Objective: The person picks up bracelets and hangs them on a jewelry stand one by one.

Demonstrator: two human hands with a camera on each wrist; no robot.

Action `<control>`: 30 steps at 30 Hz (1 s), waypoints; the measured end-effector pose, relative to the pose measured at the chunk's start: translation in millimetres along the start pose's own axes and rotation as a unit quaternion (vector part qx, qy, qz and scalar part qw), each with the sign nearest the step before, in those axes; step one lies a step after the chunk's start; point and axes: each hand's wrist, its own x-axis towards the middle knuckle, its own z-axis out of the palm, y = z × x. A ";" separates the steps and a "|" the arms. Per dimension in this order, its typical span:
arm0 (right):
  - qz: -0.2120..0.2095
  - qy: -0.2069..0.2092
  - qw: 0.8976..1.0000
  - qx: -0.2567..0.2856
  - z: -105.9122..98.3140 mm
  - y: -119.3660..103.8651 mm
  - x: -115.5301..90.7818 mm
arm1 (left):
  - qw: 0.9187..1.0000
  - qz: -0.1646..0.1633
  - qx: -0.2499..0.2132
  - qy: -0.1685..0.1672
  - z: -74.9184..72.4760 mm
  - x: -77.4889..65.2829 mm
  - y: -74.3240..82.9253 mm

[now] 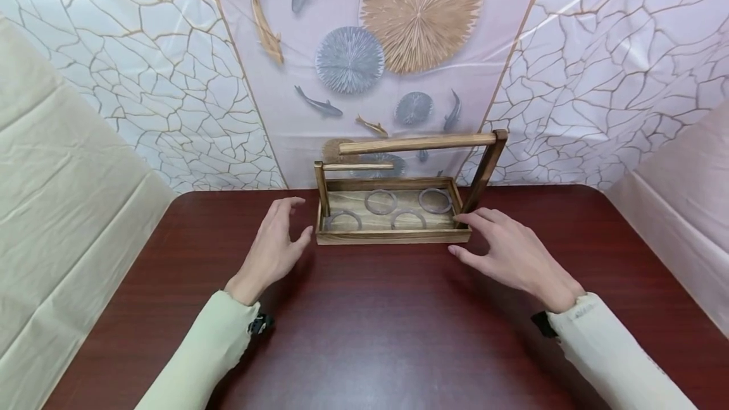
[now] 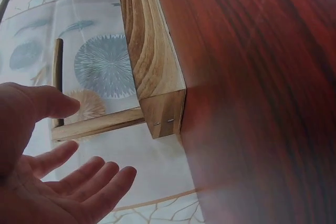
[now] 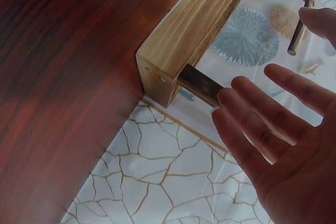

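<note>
Nearest the camera, two pale sleeves [image 1: 196,359] are seen at the lower edge of the head view, with a dark band [image 1: 261,323] showing at each cuff. Near the far edge of the surface [image 1: 370,334], between the two hands, a wooden tray [image 1: 393,237] is set with its long side turned toward the person. At its left end a short post [image 1: 321,192] is fitted, from which a short bar [image 1: 355,167] is carried to the right; at its right end a taller, darker post [image 1: 484,173] is fitted, from which a long bar [image 1: 418,143] is carried to the left. Inside the low walls four pale rings [image 1: 380,214] are seen (whether they are loose or fixed cannot be told).

The left hand [image 1: 273,248] is held just beside the tray's left end, thumb and fingers spread and slightly bent, with nothing grasped. The right hand [image 1: 509,248] is held at the right end, likewise released; its fingertips are seen over the tray's corner, and whether contact is made cannot be told. Behind the surface a sheet [image 1: 307,144] printed with fish and round discs is hung, flanked by gold-veined white panels.
</note>
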 end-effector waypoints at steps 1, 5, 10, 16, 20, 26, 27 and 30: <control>-0.001 -0.002 1.000 0.004 0.7 -0.6 1.4 | 1.000 -0.001 -0.006 0.000 1.2 1.4 -0.8; -0.009 -0.007 1.000 0.010 3.1 -3.3 8.2 | 0.999 -0.005 -0.041 0.003 5.1 8.2 -4.0; -0.024 -0.019 0.999 0.009 3.1 -9.1 17.3 | 0.995 -0.022 -0.094 0.002 9.8 18.2 -7.5; -0.050 -0.033 0.998 0.010 2.6 -15.5 28.7 | 0.991 -0.036 -0.131 -0.003 16.5 28.6 -7.8; -0.058 -0.037 0.998 0.012 3.1 -16.8 35.6 | 0.987 -0.042 -0.152 -0.008 20.9 35.1 -7.5; -0.064 -0.042 0.997 0.012 5.1 -16.8 43.6 | 0.983 -0.057 -0.174 -0.023 22.8 44.2 -6.0; -0.065 -0.044 0.997 0.011 5.8 -16.9 44.6 | 0.982 -0.060 -0.176 -0.026 23.2 45.7 -5.9; -0.063 -0.052 0.997 0.007 8.0 -16.9 47.0 | 0.980 -0.068 -0.183 -0.032 25.6 50.0 -6.2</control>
